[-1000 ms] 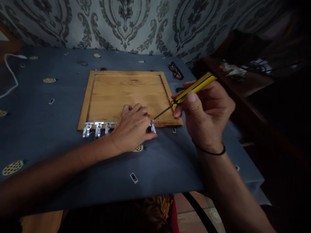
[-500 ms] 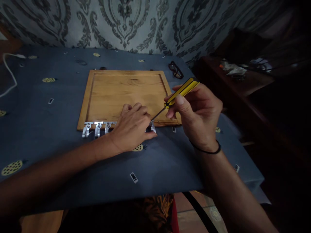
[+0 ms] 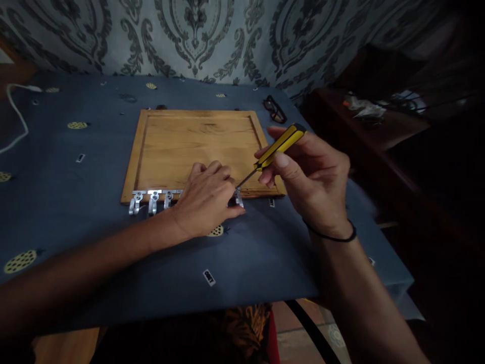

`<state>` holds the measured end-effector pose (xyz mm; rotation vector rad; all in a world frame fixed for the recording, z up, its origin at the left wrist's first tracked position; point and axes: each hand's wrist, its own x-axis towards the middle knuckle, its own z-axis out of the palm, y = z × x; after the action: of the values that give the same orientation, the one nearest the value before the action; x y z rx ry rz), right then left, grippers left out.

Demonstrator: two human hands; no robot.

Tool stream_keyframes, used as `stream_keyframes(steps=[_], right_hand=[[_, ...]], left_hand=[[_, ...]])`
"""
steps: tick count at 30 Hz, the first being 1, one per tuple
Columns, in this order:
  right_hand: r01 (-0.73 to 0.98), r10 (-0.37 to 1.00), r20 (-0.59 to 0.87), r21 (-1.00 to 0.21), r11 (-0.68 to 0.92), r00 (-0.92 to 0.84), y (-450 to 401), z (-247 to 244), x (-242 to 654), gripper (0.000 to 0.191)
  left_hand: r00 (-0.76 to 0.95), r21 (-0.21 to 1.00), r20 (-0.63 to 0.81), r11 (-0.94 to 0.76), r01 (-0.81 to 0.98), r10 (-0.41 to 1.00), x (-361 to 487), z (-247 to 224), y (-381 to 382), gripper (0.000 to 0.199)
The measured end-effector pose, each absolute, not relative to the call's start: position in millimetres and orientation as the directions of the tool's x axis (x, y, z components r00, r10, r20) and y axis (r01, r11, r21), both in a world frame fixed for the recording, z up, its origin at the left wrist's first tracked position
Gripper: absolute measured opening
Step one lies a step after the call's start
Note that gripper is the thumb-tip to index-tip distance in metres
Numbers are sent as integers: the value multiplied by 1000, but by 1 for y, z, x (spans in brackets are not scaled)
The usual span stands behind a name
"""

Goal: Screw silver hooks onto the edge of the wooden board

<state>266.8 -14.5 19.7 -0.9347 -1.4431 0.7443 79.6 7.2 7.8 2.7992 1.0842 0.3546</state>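
My right hand (image 3: 316, 174) grips a yellow-and-black screwdriver (image 3: 278, 147), tilted down to the left. Its shaft reaches a silver metal hook (image 3: 238, 198) at the near edge of a framed wooden board (image 3: 189, 136). My left hand (image 3: 206, 197) is closed over that near edge, fingers curled on the board and thumb below, beside the hook, holding the hook rail. To the left of this hand, several more silver hooks (image 3: 153, 202) show along the rail. The part of the rail beneath my left hand is hidden, and the screw at the tip is too small to make out.
The board lies on a table with a blue-grey cloth (image 3: 94, 212). Dark-framed glasses (image 3: 275, 109) rest at the back right. A white cable (image 3: 17, 116) runs along the left. Right of the table stands a dark surface with a crumpled plastic bag (image 3: 366, 108). A patterned curtain (image 3: 195, 38) hangs behind.
The screwdriver handle has turned and shifted slightly left within my right hand, while that wrist has moved a little right. The tip stays at the same hook, and my left hand keeps its place.
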Motion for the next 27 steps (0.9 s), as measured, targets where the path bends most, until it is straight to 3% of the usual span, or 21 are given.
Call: stream_keyframes(steps=[3,8,16,22,27], right_hand=[[141,878,478,-872,468,39,-17,23,265,19],[94,865,492,-870,484,99,-19,23,259,35],[164,888,458,-880,445,48,-20,22,259,26],[161,805,566,-823,544,175,-16,16,258,37],[187,767,601,-799,572,223,-15,16,261,34]], left_hand=[[718,188,190,-743,643,669,80,7,7,33],[721,185,155,-737,650,675,80,8,7,36],[720,169,176,-741,649,671,80,7,7,33],[717,181,179,-739,649,674,80,7,7,33],[721,192,167,-739,645,673,80,8,8,33]])
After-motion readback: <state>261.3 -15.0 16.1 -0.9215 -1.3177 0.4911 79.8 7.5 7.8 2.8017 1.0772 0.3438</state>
